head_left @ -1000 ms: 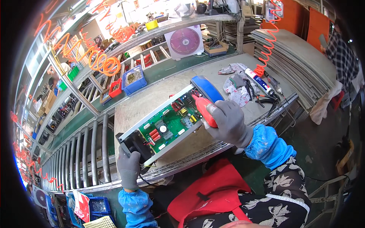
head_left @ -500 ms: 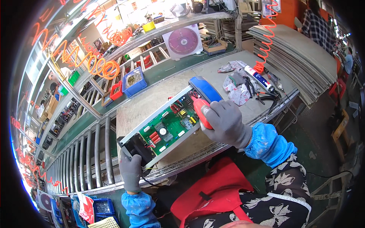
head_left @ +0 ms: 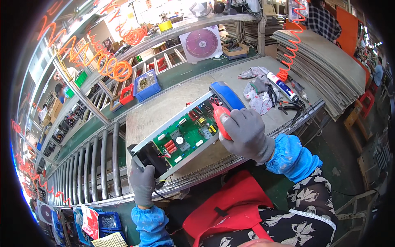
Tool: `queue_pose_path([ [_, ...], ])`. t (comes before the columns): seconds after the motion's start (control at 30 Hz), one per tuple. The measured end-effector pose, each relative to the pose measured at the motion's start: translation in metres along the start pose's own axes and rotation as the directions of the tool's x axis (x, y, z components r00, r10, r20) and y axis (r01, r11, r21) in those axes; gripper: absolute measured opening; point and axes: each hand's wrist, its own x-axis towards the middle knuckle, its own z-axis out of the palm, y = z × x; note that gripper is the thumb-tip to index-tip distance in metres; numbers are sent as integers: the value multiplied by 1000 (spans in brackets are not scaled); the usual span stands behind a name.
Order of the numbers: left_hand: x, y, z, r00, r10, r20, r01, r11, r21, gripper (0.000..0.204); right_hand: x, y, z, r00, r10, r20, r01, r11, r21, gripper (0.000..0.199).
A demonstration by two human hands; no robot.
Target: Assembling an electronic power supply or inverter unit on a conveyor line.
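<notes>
An open electrical unit (head_left: 164,139) lies slantwise on the worktable, with a metal frame, a blue end cover (head_left: 226,96) and a black end near me. Inside it sits a green circuit board (head_left: 187,138) with red, yellow and white parts. My left hand (head_left: 142,181), in a grey glove, is closed on the unit's black near-left end. Over the far end of the board, my right hand (head_left: 247,133), also gloved, grips a red-bodied tool (head_left: 222,121). Its tip reaches toward the wires beside the blue cover; my hand hides the rest, so its kind is unclear.
Right of the unit lie a crumpled cloth (head_left: 258,95), a white-and-blue tube (head_left: 284,86) and pliers (head_left: 288,106). Stacked grey sheets (head_left: 321,66) stand at the right. Left are a roller conveyor (head_left: 94,164) and a blue parts bin (head_left: 147,86). Orange coiled hoses (head_left: 111,66) hang above.
The whole view has shifted slightly. Both hands keep their grips, and the red tool stays over the board's far end. A person in a checked shirt at the back has moved left.
</notes>
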Motion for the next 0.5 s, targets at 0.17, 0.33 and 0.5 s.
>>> queue_pose_path([
  [0.17, -1, -2, 2, 1000, -18, -13, 18, 1000, -4, 40, -1, -1, 0, 1000, -4, 16, 4, 1000, -20, 44],
  [0.33, -2, 0, 2, 1000, -14, -11, 14, 1000, -20, 40, 0, -3, -1, 999, -8, 33, 8, 1000, -17, 43],
  [0.5, -2, -3, 2, 1000, -25, -16, 24, 999, -21, 39, 2, -4, 1, 1000, -22, 21, 22, 999, -34, 43],
])
